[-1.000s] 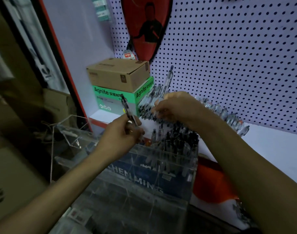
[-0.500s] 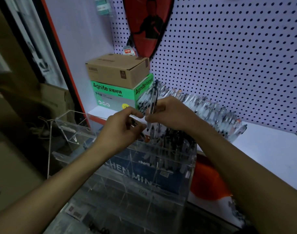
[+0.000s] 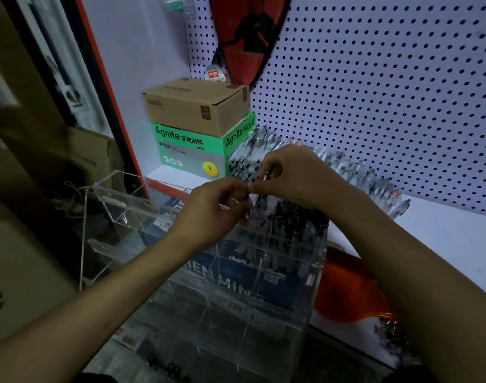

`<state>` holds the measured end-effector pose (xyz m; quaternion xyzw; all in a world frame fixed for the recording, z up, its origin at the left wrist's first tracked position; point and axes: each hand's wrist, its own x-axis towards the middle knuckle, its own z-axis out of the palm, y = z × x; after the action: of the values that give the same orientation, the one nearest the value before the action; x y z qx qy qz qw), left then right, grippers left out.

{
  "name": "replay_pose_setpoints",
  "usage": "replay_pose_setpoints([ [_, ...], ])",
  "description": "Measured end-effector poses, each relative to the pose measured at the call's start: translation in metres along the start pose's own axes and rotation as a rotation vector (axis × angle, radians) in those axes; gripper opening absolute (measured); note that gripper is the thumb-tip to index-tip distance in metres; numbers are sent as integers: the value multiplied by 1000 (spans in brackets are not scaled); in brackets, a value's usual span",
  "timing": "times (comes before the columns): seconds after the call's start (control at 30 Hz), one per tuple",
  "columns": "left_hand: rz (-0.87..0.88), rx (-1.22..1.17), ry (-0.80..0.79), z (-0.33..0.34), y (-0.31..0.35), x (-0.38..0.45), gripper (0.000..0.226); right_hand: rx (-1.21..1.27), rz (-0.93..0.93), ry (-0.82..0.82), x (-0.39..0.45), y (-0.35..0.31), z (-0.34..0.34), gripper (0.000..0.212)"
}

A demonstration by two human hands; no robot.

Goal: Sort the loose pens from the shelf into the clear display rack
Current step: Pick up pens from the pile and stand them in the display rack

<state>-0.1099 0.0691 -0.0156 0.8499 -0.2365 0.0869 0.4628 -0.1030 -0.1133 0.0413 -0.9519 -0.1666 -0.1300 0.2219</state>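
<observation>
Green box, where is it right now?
Head view, upper left of centre: the green box sits on the white shelf against the pegboard, under a brown cardboard box, just left of the row of loose pens.

The white shelf (image 3: 443, 239) runs along the foot of the pegboard wall, its front edge trimmed in red; on its left end sits a green Agnite box (image 3: 192, 150), and a brown cardboard box (image 3: 197, 106) is stacked squarely on top of that; just right of the green box a long row of loose pens (image 3: 355, 172) lies on the shelf, leaning back toward the pegboard and stretching rightward, the nearest part hidden behind the hands; the right stretch of the shelf is bare white surface; whether the clear display rack (image 3: 236, 272) touches the shelf edge cannot be told.
</observation>
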Motion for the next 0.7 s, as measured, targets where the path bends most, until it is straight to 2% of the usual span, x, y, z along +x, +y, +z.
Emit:
replay_pose_setpoints([
  [0.23, 24, 79, 74, -5, 4, 5, 11, -41, -97, 0, -2, -10, -4, 23],
  [0.37, -21, -3, 144, -4, 2, 3, 18, 4, -107, -8, 0, -6, 0, 23],
  [0.5, 30, 88, 80, 4, -6, -1, 5, -1, -52, -88, 3, -1, 11, 25],
  [0.57, 88, 167, 61, 6, -9, -1, 8, -8, -10, -167, 2, -2, 14, 20],
  [0.7, 99, 195, 41, 5, -10, -1, 10, 6, 36, -163, 0, -6, 10, 23],
])
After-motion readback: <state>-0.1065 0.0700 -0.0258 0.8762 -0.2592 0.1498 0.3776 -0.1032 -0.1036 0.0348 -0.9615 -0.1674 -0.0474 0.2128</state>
